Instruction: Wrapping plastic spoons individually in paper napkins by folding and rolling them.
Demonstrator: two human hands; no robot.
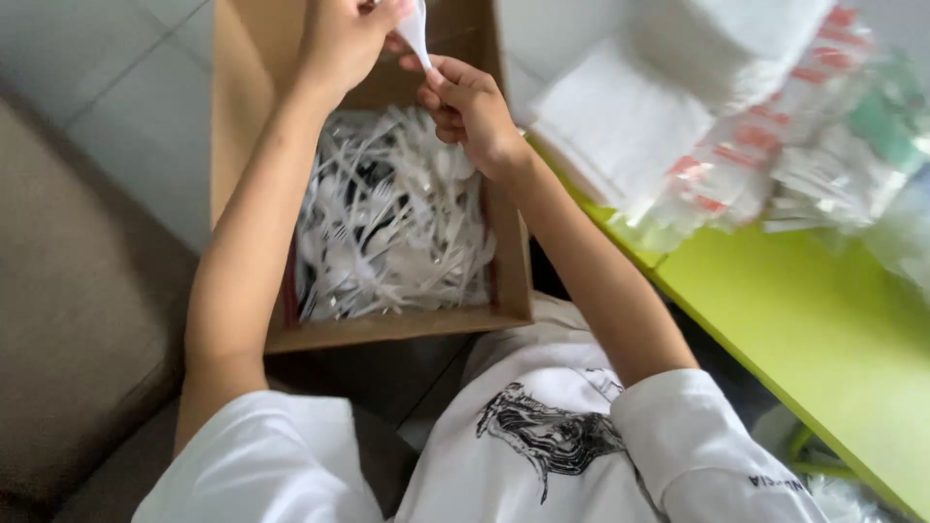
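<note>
Cardboard box (387, 327) under your hands: left hand (341, 39) and right hand (472, 108) both pinching one white plastic spoon (415, 29) clear of the cutlery pile (392, 228) below

Head view, steeply down, close.

Matt brown cardboard box (242, 116) holds smooth white plastic cutlery (397, 232); glossy clear wrappers (765, 145) lie on a smooth green table (804, 329).
</note>
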